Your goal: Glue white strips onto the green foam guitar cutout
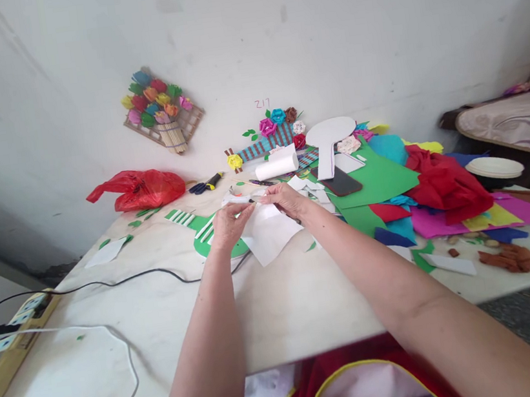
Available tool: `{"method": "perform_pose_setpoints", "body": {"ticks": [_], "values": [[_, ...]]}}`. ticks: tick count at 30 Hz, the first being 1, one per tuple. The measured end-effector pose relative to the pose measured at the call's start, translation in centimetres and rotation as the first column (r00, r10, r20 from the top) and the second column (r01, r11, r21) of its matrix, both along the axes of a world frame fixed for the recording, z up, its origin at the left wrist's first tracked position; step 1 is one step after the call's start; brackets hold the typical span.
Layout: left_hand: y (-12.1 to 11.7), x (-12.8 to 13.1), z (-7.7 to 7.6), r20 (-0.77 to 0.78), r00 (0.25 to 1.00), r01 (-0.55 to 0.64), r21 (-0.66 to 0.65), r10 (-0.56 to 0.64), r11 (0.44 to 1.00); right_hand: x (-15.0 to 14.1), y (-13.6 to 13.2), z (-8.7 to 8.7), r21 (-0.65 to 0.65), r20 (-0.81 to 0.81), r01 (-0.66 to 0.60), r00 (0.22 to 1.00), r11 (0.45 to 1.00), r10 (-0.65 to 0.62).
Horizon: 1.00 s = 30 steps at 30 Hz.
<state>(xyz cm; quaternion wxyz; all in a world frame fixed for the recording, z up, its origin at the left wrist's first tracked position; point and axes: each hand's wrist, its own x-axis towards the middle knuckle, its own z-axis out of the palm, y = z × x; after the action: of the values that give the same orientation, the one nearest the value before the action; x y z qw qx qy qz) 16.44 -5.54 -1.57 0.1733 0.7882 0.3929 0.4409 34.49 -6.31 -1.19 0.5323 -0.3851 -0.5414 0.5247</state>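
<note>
Both hands meet over the middle of the table, fingertips almost touching. My left hand (230, 224) is closed in a pinch, and what it holds is too small to tell. My right hand (285, 200) is also pinched, with a small white piece at its fingertips. Just beyond the left fingers lies a white object with a dark tip (240, 199), partly hidden. A white paper sheet (270, 235) lies below the hands. Left of them, a green foam cutout (200, 248) carries white strips and is partly covered by my left hand.
A red plastic bag (146, 188) and black-yellow pliers (207, 184) lie behind. A white roll (276, 167), a phone (338, 181) and green sheets (379, 177) are at right. A black cable (124, 279) runs from the power strip (15, 342) toward the paper.
</note>
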Motion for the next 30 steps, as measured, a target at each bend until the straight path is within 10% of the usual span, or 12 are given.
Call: {"method": "perform_pose_setpoints", "body": {"ticks": [14, 30], "values": [[-1.1, 0.1, 1.2, -0.06, 0.996, 0.05, -0.24, -0.066, 0.969, -0.7, -1.1, 0.6, 0.011, 0.092, -0.015, 0.996, 1.0, 0.014], [-1.4, -0.2, 0.9, 0.266, 0.956, 0.249, -0.524, -0.122, 0.814, -1.1, -1.1, 0.6, 0.02, 0.083, 0.017, 0.996, 1.0, -0.019]]}}
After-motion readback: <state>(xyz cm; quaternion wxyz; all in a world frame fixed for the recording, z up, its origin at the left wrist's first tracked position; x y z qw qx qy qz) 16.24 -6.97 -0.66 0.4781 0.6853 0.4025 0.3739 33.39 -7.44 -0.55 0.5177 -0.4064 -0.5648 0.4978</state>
